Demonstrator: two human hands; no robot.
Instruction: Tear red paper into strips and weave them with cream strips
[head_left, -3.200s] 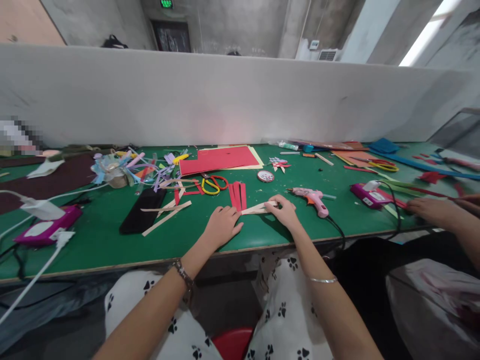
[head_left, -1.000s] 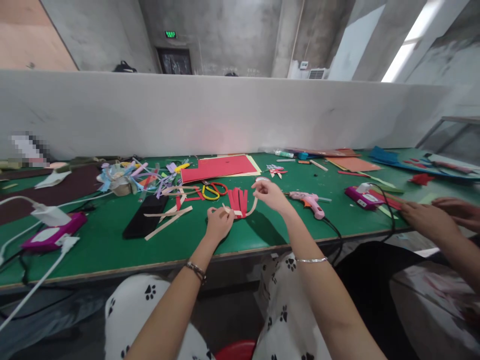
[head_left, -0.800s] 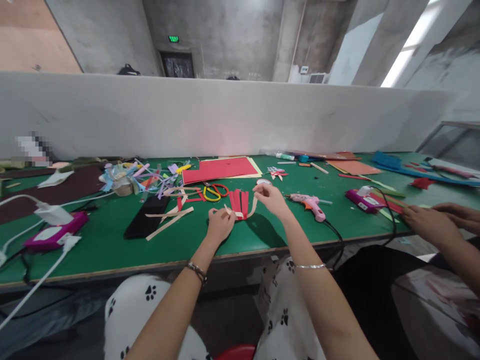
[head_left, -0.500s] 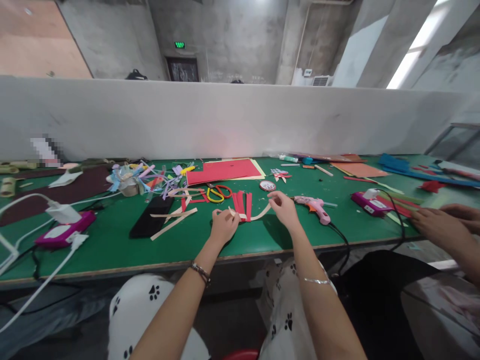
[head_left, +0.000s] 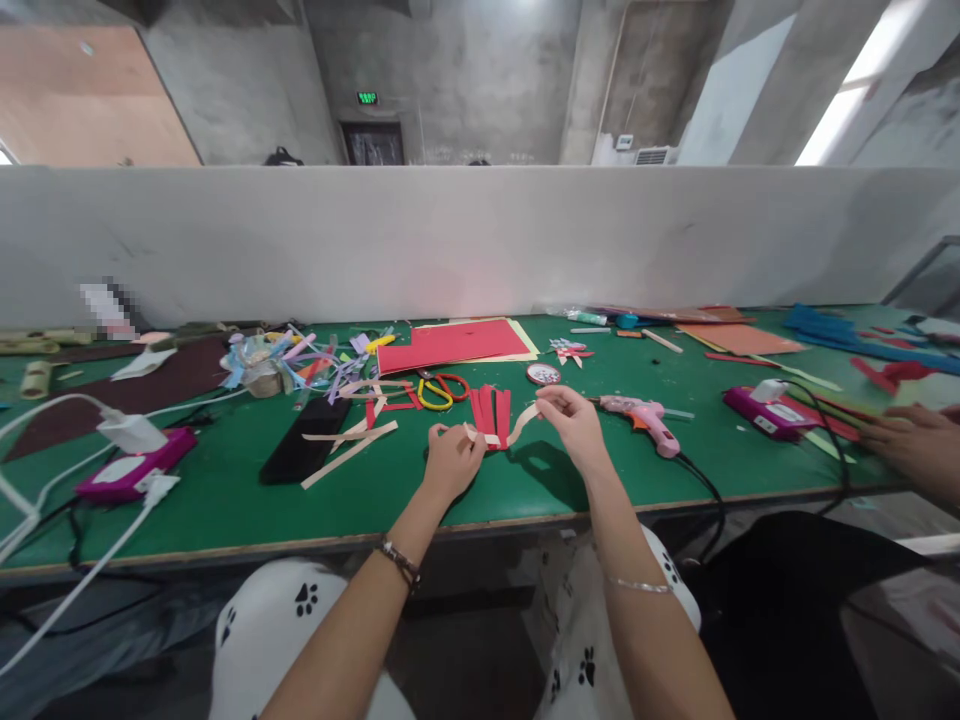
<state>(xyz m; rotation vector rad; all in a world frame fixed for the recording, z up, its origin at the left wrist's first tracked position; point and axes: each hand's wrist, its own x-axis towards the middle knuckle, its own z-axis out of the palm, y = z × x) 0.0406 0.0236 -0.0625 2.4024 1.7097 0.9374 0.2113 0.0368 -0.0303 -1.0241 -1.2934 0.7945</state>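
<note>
A cream paper strip (head_left: 520,427) stretches between my hands in a wavy curve. My left hand (head_left: 454,460) is closed with a pinch on its left end, low at the table. My right hand (head_left: 573,428) grips the other end between thumb and fingers, slightly above the surface. Several red paper strips (head_left: 487,408) lie fanned side by side just behind the cream strip, which crosses their lower ends. Scissors with yellow and red handles (head_left: 436,395) rest behind my left hand. To the right of my right hand lies a pink glue gun (head_left: 651,425).
A black phone (head_left: 296,450) with loose cream strips on it lies left. Behind are red paper sheets (head_left: 457,345), a small round container (head_left: 543,373) and a pile of coloured scraps (head_left: 262,360). Purple power strips (head_left: 766,416) stand either side. A co-worker's hand (head_left: 911,445) is at far right.
The cream strip between my hands has become more bent and wavy, with its right part raised. Both hands stay on it. The camera view has shifted slightly.
</note>
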